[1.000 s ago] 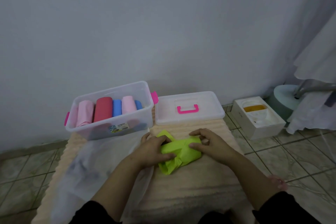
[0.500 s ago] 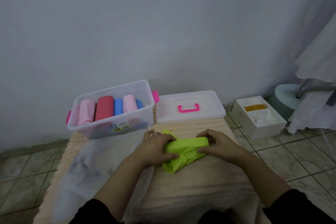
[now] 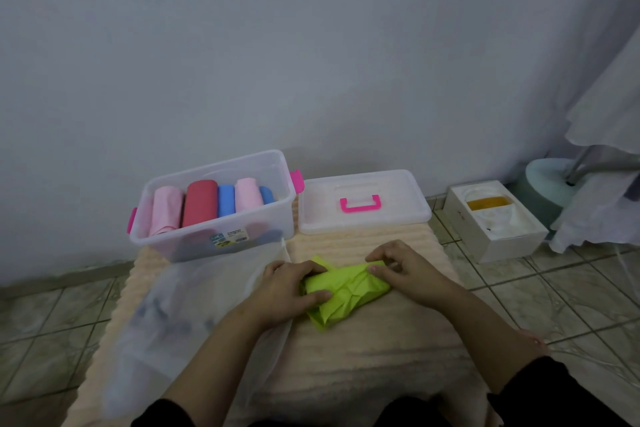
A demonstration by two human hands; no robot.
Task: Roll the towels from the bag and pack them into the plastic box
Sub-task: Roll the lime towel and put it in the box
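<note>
Green towel [image 3: 344,291]: partly rolled, on a beige ribbed mat [image 3: 363,357], centre-near. Left hand [image 3: 287,288] grasps its left end; right hand [image 3: 401,269] grips its right end. Plastic box [image 3: 214,208], far left, holds pink, red and blue rolls. Its lid [image 3: 363,201] lies beside, right. Translucent bag [image 3: 194,308] flat, near left. White carton [image 3: 495,218] on tiles, far right.

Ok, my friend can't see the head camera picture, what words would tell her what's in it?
Two hands, left hand and right hand, roll a lime green towel on a beige mat. Behind sit a clear plastic box holding pink, red and blue rolled towels, and its lid.
</note>
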